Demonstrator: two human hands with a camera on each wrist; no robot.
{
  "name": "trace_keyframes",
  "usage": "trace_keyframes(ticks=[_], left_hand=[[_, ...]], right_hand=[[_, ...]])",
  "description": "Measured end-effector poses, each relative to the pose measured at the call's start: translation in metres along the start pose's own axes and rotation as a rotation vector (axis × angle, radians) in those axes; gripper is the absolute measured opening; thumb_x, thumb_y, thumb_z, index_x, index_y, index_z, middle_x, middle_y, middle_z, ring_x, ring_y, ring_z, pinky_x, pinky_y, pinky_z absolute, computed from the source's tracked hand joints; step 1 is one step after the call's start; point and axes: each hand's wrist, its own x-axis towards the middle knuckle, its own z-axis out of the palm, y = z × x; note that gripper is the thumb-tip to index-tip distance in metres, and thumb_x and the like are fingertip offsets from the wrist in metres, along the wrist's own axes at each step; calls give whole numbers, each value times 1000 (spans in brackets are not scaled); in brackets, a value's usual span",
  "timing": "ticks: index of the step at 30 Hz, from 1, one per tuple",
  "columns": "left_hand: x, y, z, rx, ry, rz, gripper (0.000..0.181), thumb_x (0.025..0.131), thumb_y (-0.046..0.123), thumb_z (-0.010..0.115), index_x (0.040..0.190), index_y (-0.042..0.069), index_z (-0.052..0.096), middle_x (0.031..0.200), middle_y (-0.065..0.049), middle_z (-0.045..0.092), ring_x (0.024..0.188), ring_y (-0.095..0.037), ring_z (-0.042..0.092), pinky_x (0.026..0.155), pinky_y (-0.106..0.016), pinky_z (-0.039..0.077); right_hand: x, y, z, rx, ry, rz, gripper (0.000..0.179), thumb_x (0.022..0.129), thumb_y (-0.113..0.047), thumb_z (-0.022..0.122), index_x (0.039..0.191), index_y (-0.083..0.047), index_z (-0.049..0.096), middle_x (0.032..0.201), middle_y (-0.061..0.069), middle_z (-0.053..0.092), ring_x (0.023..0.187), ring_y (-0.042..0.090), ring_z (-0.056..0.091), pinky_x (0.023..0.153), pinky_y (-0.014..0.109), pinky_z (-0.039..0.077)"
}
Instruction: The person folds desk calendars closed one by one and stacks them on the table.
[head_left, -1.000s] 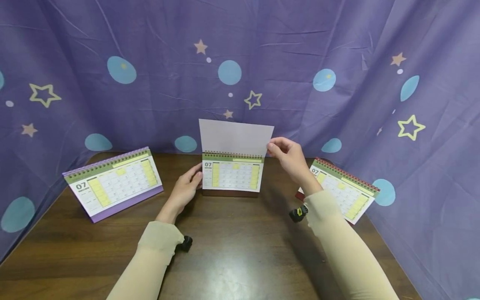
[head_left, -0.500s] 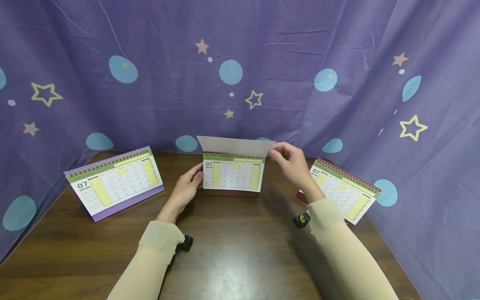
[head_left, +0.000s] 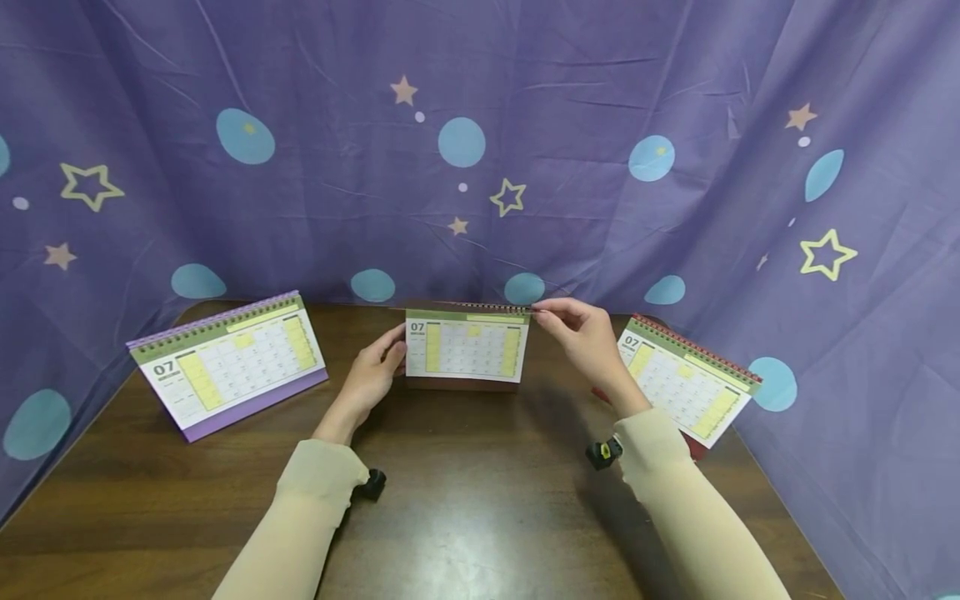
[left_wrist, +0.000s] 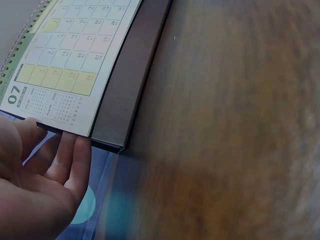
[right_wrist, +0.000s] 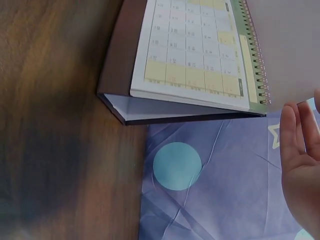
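Brown, card-like board forms the folded stand (left_wrist: 135,75) of the middle calendar (head_left: 465,350), upright on the worktop (head_left: 465,475) between 2 others, 1 purple-edged calendar (head_left: 240,367) and 1 red-edged calendar (head_left: 682,379). It should be light and fairly stiff, best steadied at a side edge, where the left hand (head_left: 370,375) keeps a narrow grip. The raised sheet (right_wrist: 292,50) looks thin and easily creased; the right hand's (head_left: 588,337) grip pinches its corner, a sensible hold. Its wire coil (right_wrist: 260,70) could snag a rough pull. No container shows, only the stand's open-sided hollow.
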Motion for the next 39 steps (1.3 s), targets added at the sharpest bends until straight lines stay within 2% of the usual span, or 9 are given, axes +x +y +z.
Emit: trace_keyframes(ticks=[6, 10, 18, 25, 30, 32, 35, 37, 39], left_hand=[[-1, 0, -1, -6, -11, 5, 57, 115, 33, 45, 167, 11, 35, 154, -26, 53, 135, -41, 59, 112, -51, 51], [-1, 1, -1, -7, -12, -11, 55, 116, 30, 44, 166, 8, 36, 152, -27, 55, 133, -40, 61, 112, -49, 51], [0, 3, 0, -21, -1, -10, 45, 116, 28, 45, 157, 13, 51, 143, -21, 62, 129, -34, 62, 111, -49, 52], [1, 1, 0, -14, 4, -11, 48, 115, 30, 46, 161, 18, 47, 149, -19, 60, 129, -33, 62, 110, -51, 53], [2, -1, -1, -16, 17, -21, 47, 116, 23, 46, 162, 18, 46, 153, -16, 58, 127, -32, 63, 108, -50, 54], [3, -2, -1, -18, 23, -26, 47, 116, 22, 46, 163, 18, 45, 155, -14, 56, 127, -30, 63, 107, -48, 55], [3, -2, -1, -16, 22, -23, 48, 116, 23, 44, 164, 17, 43, 158, -13, 54, 132, -30, 60, 108, -49, 54], [2, -1, -1, 0, 31, -21, 48, 116, 25, 44, 164, 17, 44, 159, -12, 53, 138, -29, 56, 113, -48, 49], [2, 0, -2, 23, 31, -15, 49, 116, 26, 44, 164, 16, 43, 161, -13, 51, 143, -30, 51, 118, -50, 44]], right_hand=[[-6, 3, 3, -16, 32, -8, 20, 101, -14, 75, 120, -9, 81, 116, 7, 79, 101, 7, 72, 86, 20, 59], [-8, 6, 4, -22, 55, -19, 19, 101, -12, 75, 118, -9, 82, 116, 8, 79, 101, 6, 72, 85, 19, 58], [-15, 11, 7, -28, 68, -39, 19, 103, -11, 72, 119, -9, 81, 124, 7, 78, 112, 6, 70, 92, 17, 56], [-22, 8, 10, -56, 71, 37, 20, 102, -16, 74, 120, -13, 82, 124, 3, 78, 103, 4, 68, 81, 15, 54], [-28, 6, 15, -56, 82, 108, 21, 102, -19, 75, 121, -13, 82, 107, 7, 79, 85, 4, 66, 70, 16, 52], [-29, 6, 16, -57, 89, 132, 23, 102, -19, 75, 122, -11, 81, 106, 10, 79, 84, 3, 65, 68, 16, 51], [-31, 6, 17, -73, 98, 154, 22, 102, -20, 75, 122, -12, 82, 112, 8, 80, 90, 4, 66, 71, 15, 51], [-32, 6, 17, -76, 97, 169, 22, 102, -19, 75, 121, -12, 82, 115, 7, 80, 94, 4, 68, 74, 15, 52], [-34, 6, 17, -67, 94, 192, 20, 101, -18, 76, 119, -12, 82, 112, 8, 80, 90, 6, 71, 73, 16, 55]])
